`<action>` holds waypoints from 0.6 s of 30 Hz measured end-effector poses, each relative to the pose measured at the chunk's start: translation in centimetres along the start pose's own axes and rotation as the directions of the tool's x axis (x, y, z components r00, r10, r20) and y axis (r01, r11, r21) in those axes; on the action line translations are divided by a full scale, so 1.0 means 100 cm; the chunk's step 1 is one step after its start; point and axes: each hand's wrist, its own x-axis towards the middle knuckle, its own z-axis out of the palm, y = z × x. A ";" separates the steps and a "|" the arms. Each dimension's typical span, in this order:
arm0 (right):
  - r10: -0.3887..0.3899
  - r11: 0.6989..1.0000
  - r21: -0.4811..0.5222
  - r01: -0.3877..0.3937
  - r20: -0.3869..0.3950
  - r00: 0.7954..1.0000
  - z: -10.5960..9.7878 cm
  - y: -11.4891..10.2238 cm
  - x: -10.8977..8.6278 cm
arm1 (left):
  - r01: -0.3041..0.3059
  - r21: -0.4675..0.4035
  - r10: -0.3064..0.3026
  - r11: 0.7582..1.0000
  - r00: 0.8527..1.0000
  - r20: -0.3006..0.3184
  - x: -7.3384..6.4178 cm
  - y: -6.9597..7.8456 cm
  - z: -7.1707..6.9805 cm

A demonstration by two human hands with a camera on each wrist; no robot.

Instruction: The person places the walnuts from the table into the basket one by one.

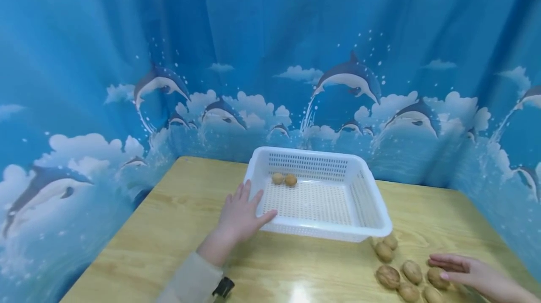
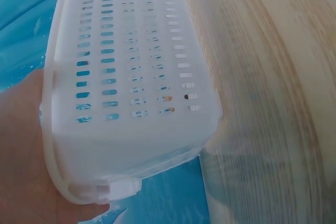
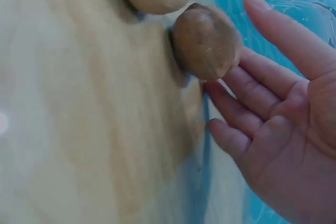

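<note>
A white perforated plastic basket (image 1: 313, 221) stands on the table, with two walnuts (image 1: 290, 180) lying in its back left part. My left hand (image 1: 241, 213) rests on the basket's near left corner, its fingers spread along the rim. In the left wrist view, the same hand (image 2: 21, 150) shows behind the basket's rim (image 2: 50, 129). On the right, my right hand (image 1: 473, 275) reaches beside a walnut (image 1: 437, 278). The right wrist view shows the fingers of this hand (image 3: 283, 114) extended around a walnut (image 3: 207, 40), the thumb apart from it.
Several loose walnuts (image 1: 388, 276) lie on the wooden table (image 1: 186, 199) at the front right, some close to the basket's near right corner. A blue dolphin-print curtain (image 1: 262, 58) hangs behind and along the sides of the table.
</note>
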 end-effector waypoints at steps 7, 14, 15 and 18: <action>-0.037 0.998 -0.059 0.034 -0.055 0.998 0.012 0.007 -0.001 | -0.006 0.027 0.006 1.000 1.000 0.000 0.002 -0.002 -0.004; -0.126 0.989 -0.089 0.119 -0.080 0.989 0.018 0.012 -0.004 | 0.007 0.035 -0.008 0.999 1.000 0.029 0.002 0.000 -0.003; -0.139 0.987 -0.086 0.133 -0.072 0.988 0.018 0.013 -0.005 | 0.004 0.034 -0.005 0.999 1.000 0.027 0.002 0.001 -0.003; -0.142 0.987 -0.086 0.139 -0.031 0.989 0.014 0.011 -0.007 | 0.006 0.027 -0.007 1.000 1.000 0.017 0.000 0.001 -0.001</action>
